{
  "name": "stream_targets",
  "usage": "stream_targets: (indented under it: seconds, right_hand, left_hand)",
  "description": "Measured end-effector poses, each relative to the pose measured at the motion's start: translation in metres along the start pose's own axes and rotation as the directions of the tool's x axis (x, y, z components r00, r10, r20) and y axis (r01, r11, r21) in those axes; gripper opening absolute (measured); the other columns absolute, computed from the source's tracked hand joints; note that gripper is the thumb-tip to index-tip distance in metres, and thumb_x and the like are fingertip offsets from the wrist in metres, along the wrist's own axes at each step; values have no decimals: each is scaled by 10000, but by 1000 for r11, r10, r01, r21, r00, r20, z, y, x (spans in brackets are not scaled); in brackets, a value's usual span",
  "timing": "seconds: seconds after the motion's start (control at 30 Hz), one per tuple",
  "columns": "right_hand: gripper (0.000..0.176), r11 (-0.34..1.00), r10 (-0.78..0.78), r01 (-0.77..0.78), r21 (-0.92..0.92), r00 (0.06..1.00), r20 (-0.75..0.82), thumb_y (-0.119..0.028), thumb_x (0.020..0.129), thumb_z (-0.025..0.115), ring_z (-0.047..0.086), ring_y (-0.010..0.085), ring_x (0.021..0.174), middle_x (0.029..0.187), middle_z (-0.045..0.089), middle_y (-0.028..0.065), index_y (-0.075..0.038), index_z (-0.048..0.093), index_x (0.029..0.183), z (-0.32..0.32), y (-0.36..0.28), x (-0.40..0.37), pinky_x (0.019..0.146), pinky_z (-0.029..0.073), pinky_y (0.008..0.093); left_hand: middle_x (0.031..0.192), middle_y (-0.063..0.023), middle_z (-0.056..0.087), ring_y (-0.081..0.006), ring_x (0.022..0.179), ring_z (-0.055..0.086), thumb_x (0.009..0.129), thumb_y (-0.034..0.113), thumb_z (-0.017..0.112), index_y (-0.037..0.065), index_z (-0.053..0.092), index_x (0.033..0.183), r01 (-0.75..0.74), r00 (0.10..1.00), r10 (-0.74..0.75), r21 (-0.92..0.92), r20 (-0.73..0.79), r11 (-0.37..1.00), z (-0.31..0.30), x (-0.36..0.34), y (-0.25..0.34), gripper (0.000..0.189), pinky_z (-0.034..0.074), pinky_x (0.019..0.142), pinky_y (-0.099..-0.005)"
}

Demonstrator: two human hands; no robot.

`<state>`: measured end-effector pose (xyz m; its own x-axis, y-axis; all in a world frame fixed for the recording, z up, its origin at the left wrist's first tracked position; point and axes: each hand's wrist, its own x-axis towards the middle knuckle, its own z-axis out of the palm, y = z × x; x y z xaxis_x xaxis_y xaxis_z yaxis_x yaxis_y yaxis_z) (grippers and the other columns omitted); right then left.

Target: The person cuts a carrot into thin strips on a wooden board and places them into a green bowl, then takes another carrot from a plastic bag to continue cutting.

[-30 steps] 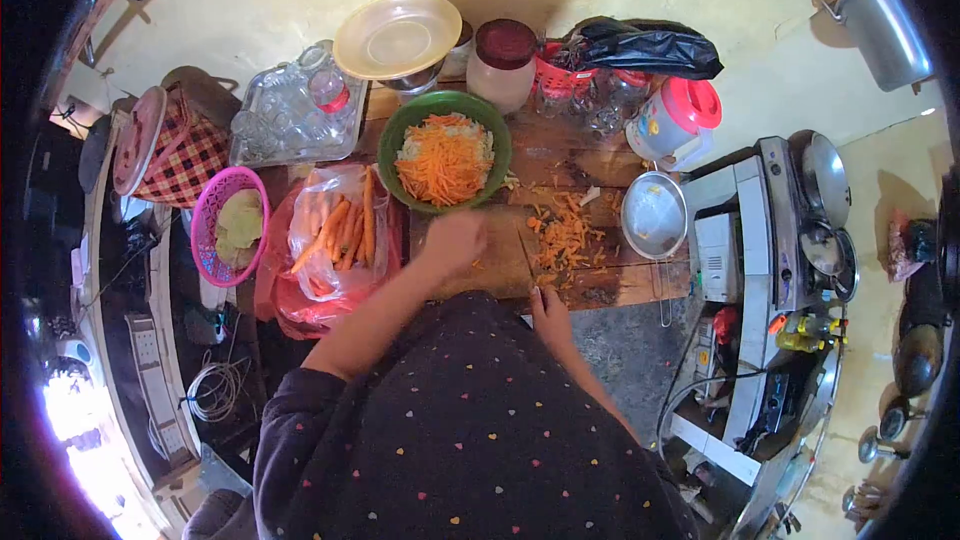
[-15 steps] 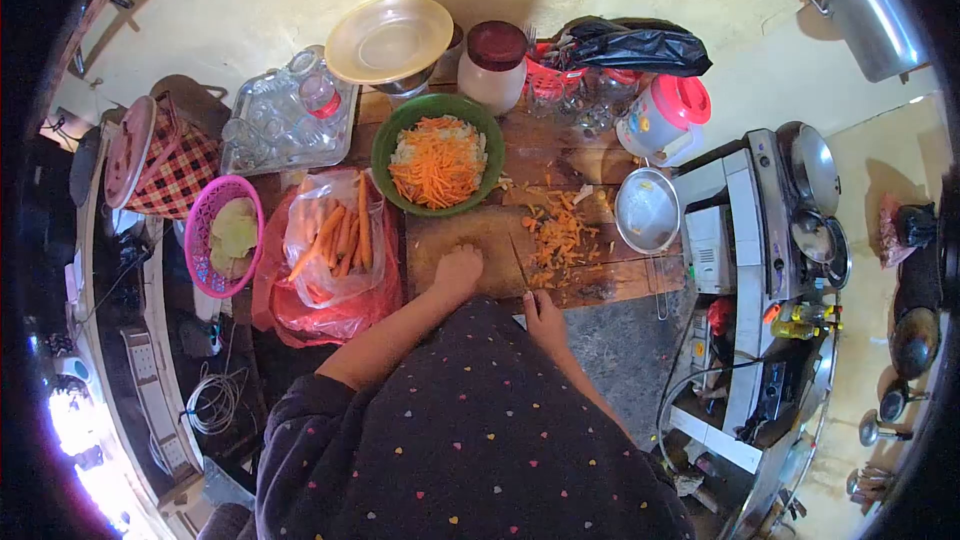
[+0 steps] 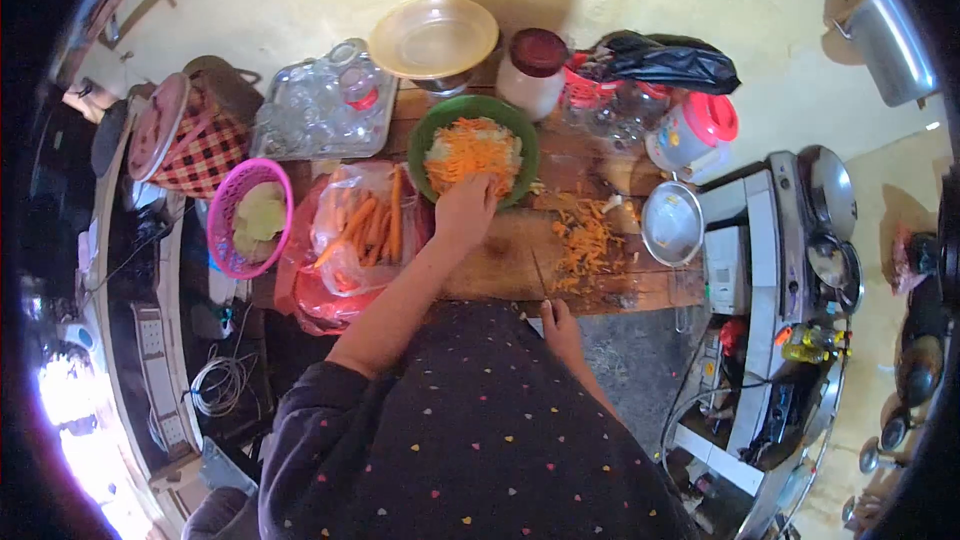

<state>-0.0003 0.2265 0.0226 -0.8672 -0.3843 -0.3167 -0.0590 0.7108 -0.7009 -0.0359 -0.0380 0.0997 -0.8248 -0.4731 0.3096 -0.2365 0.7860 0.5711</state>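
My left hand (image 3: pixel 467 210) reaches over the near rim of a green bowl (image 3: pixel 527 140), fingers curled down into the carrot shreds (image 3: pixel 468 152). Paler shreds lie beside the orange ones in the bowl. My right hand (image 3: pixel 560 325) is closed round the handle of a knife (image 3: pixel 540 272), low at the table's front edge. The thin blade points away from me over the cutting board (image 3: pixel 500 255). Right of the blade is a scattered pile of carrot peelings (image 3: pixel 583 240). Whole carrots (image 3: pixel 365 230) lie in a plastic bag on a red bag (image 3: pixel 310 305) to the left.
A pink basket (image 3: pixel 288 225) with pale green vegetable pieces stands at the left. Behind are a tray (image 3: pixel 270 145) of glassware, a yellowish basin (image 3: pixel 435 35), a lidded jar (image 3: pixel 530 75) and a pitcher (image 3: pixel 690 135). A strainer (image 3: pixel 672 225) and a stove (image 3: pixel 795 230) are at the right.
My left hand has moved forward from the cutting board to the carrot shreds in the green bowl. My right hand still holds the knife low. The whole view has shifted slightly.
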Motion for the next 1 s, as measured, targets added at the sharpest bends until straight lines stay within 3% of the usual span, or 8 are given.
stream_targets:
  seconds: [0.07, 0.2, 0.4, 0.5, 0.6, 0.7, 0.9, 1.0]
  right_hand:
    - [353, 994, -105, 106, 8, 988, -114, -354, 907, 432, 552, 356, 666, 707, 548, 190, -10, 504, 870, 7, 3, -2, 591, 406, 415]
    - [418, 999, 48, -46, -15, 995, 88, -407, 904, 396, 546, 437, 892, 937, 583, 247, -33, 499, 1059, -2, -11, -1, 726, 426, 471]
    - [386, 999, -37, 37, 1, 999, 36, -377, 903, 416, 568, 401, 811, 865, 596, 218, -25, 515, 1028, 8, -16, -3, 686, 433, 437]
    - [362, 998, -54, 54, 11, 998, 23, -347, 903, 438, 582, 356, 723, 774, 593, 202, -9, 533, 989, 18, -14, 0, 623, 431, 409]
    - [364, 1000, -16, 18, -13, 995, 101, -350, 900, 433, 579, 381, 742, 778, 593, 219, -12, 533, 993, 13, -31, 0, 636, 432, 431]
    - [363, 997, -27, 34, -71, 996, 91, -348, 893, 435, 565, 430, 772, 791, 588, 253, -12, 528, 994, 16, -38, 2, 660, 431, 472]
    - [375, 996, -66, 73, -46, 987, 144, -364, 895, 425, 562, 435, 797, 815, 588, 261, -10, 527, 962, 22, -32, 7, 672, 427, 482]
    - [382, 993, -74, 84, -80, 990, 119, -366, 901, 419, 571, 394, 770, 795, 591, 230, -5, 538, 935, 28, -24, 11, 653, 428, 451]
  left_hand:
    - [806, -118, 599, -297, 774, 589, 798, 176, 543, 64, 579, 871, 40, 999, -41, -21, -22, 999, -11, 4, -12, 138, 466, 653, -394]
    - [813, -99, 609, -297, 732, 582, 762, 195, 604, 79, 609, 885, 101, 979, -118, -108, -164, 989, -20, -19, -39, 169, 466, 668, -359]
    - [781, -128, 610, -316, 755, 583, 798, 219, 543, 32, 611, 887, 322, 945, -301, 216, -126, 922, -48, -81, -107, 218, 462, 704, -392]
    - [844, -154, 598, -314, 821, 576, 799, 229, 518, 12, 611, 882, 456, 767, -596, 453, 236, 766, -52, -103, -120, 251, 453, 751, -412]
    - [929, -161, 577, -320, 896, 559, 797, 195, 499, 22, 607, 905, 164, 954, -276, 569, 116, 806, -45, -127, -111, 231, 444, 788, -418]
    - [1016, -158, 517, -359, 926, 533, 789, 121, 471, 17, 580, 957, 197, 970, -238, 406, 54, 892, -28, -142, -117, 225, 433, 817, -443]
    - [895, -180, 571, -331, 784, 605, 800, 81, 448, 13, 557, 882, 509, 823, -563, 351, 67, 786, -42, -120, -116, 152, 495, 687, -420]
    - [786, -194, 612, -346, 731, 620, 823, 130, 451, 7, 565, 884, 441, 853, -514, 398, 93, 804, -34, -120, -124, 178, 497, 636, -445]
